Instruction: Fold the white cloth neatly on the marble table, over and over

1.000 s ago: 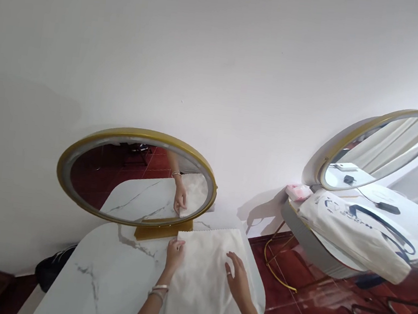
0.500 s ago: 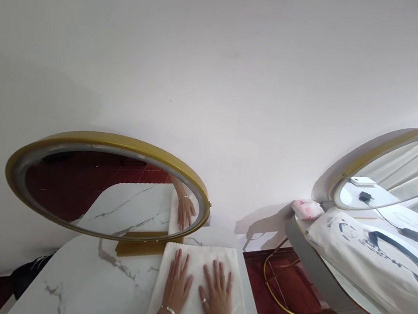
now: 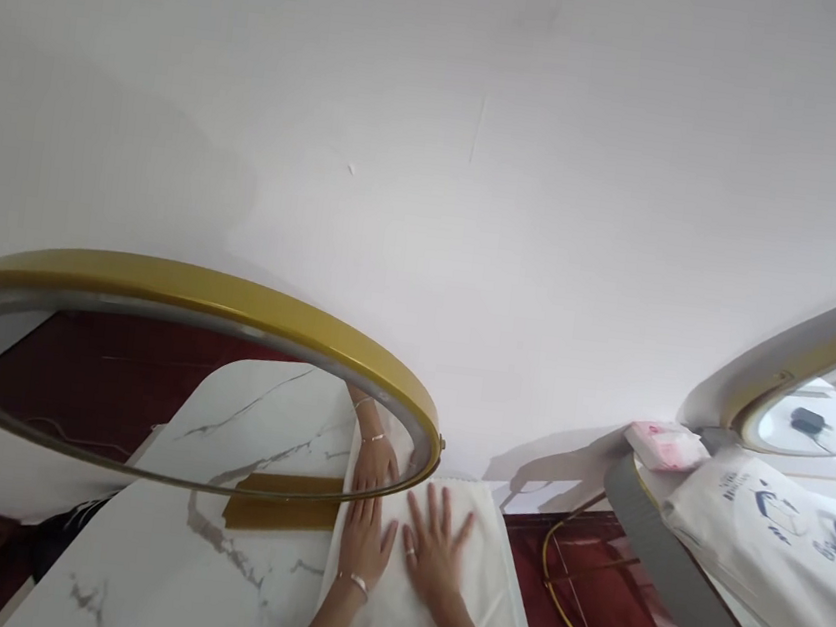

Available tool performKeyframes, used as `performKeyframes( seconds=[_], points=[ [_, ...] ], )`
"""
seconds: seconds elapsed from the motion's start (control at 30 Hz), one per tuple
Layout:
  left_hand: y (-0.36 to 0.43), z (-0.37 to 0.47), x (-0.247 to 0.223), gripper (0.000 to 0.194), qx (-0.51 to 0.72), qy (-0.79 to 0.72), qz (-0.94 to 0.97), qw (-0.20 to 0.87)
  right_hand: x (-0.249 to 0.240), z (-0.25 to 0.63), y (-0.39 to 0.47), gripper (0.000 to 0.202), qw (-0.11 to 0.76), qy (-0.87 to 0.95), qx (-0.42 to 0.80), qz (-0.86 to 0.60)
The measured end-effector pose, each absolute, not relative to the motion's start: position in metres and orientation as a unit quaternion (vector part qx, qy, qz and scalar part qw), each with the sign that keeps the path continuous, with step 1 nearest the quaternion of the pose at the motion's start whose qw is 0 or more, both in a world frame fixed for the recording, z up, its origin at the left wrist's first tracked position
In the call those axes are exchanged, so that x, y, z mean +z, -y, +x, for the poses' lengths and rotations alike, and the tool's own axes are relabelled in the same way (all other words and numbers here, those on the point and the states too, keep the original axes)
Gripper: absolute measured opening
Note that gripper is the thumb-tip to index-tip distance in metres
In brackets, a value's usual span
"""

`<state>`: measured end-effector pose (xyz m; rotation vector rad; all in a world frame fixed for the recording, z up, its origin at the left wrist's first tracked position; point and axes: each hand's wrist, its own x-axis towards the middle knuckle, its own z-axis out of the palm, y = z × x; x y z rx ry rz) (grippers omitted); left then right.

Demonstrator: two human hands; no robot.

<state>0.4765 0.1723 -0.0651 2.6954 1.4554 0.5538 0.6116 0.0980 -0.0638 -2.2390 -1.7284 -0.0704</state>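
A white cloth (image 3: 405,614) lies flat along the right side of the marble-patterned tabletop (image 3: 191,580). My left hand (image 3: 363,546) rests palm down near the cloth's left edge, fingers stretched forward, their tips close under the mirror's lower rim. Bracelets circle that wrist and forearm. Beside it, my right hand (image 3: 434,549) presses flat on the cloth with fingers spread; a ring shows on one finger. Neither hand grips anything. The round gold-framed mirror (image 3: 253,300) stands at the back of the table on a gold base (image 3: 282,511) and reflects a hand and the tabletop.
To the right is a second table (image 3: 669,554) with a pink-and-white tissue pack (image 3: 667,446), a printed white cloth bag (image 3: 777,541) and another gold-framed mirror (image 3: 835,363). A curved gold metal leg (image 3: 569,613) stands over the red floor. The white wall (image 3: 475,209) rises behind.
Both hands remain flat on the cloth; the right hand's fingers have spread wider and the left hand sits nearer the mirror's rim. The view has shifted, bringing the near mirror closer.
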Motion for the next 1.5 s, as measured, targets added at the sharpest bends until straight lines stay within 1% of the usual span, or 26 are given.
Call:
performKeyframes(
  seconds=[0.1, 0.17, 0.3, 0.4, 0.5, 0.63, 0.73, 0.83, 0.93, 1.07, 1.23, 1.3, 1.37, 1.43, 1.5],
  points=[
    [-0.199, 0.491, -0.05, 0.046, 0.116, -0.487, 0.863, 0.068, -0.056, 0.62, -0.123, 0.049, 0.134, 0.596, -0.002, -0.792],
    [-0.212, 0.498, -0.043, 0.042, 0.087, -0.507, 0.853, 0.085, -0.051, 0.623, -0.137, 0.048, 0.124, 0.596, 0.018, -0.793],
    [-0.216, 0.502, -0.038, 0.043, 0.084, -0.524, 0.843, 0.087, -0.046, 0.639, -0.144, 0.049, 0.13, 0.605, 0.04, -0.784],
    [-0.199, 0.495, -0.036, 0.044, 0.11, -0.496, 0.857, 0.081, -0.048, 0.656, -0.121, 0.052, 0.139, 0.582, 0.012, -0.801],
    [-0.169, 0.484, -0.039, 0.045, 0.14, -0.475, 0.867, 0.054, -0.054, 0.665, -0.078, 0.052, 0.145, 0.566, -0.029, -0.811],
    [-0.129, 0.474, -0.057, 0.053, 0.193, -0.464, 0.864, 0.022, -0.066, 0.657, -0.026, 0.055, 0.157, 0.574, -0.078, -0.8],
    [-0.114, 0.476, -0.071, 0.056, 0.212, -0.465, 0.86, 0.023, -0.072, 0.648, -0.013, 0.058, 0.165, 0.568, -0.102, -0.8],
    [-0.113, 0.492, -0.074, 0.056, 0.194, -0.436, 0.879, 0.031, -0.074, 0.644, -0.023, 0.057, 0.17, 0.558, -0.099, -0.806],
    [-0.127, 0.517, -0.067, 0.053, 0.156, -0.405, 0.899, 0.052, -0.069, 0.647, -0.045, 0.054, 0.166, 0.552, -0.08, -0.813],
    [-0.16, 0.545, -0.052, 0.05, 0.129, -0.426, 0.893, 0.07, -0.06, 0.66, -0.078, 0.053, 0.143, 0.547, -0.038, -0.824],
    [-0.186, 0.544, -0.037, 0.048, 0.137, -0.421, 0.891, 0.105, -0.056, 0.677, -0.105, 0.054, 0.133, 0.562, -0.006, -0.817],
    [-0.182, 0.533, -0.034, 0.049, 0.16, -0.441, 0.878, 0.094, -0.054, 0.68, -0.107, 0.054, 0.136, 0.563, 0.0, -0.816],
    [-0.171, 0.519, -0.035, 0.049, 0.186, -0.493, 0.848, 0.058, -0.051, 0.679, -0.102, 0.053, 0.138, 0.563, 0.004, -0.815],
    [-0.154, 0.505, -0.036, 0.049, 0.203, -0.529, 0.823, 0.022, -0.046, 0.677, -0.086, 0.053, 0.141, 0.572, 0.003, -0.808],
    [-0.132, 0.49, -0.039, 0.051, 0.212, -0.531, 0.82, 0.003, -0.043, 0.672, -0.059, 0.055, 0.148, 0.599, -0.007, -0.787]
  ],
)
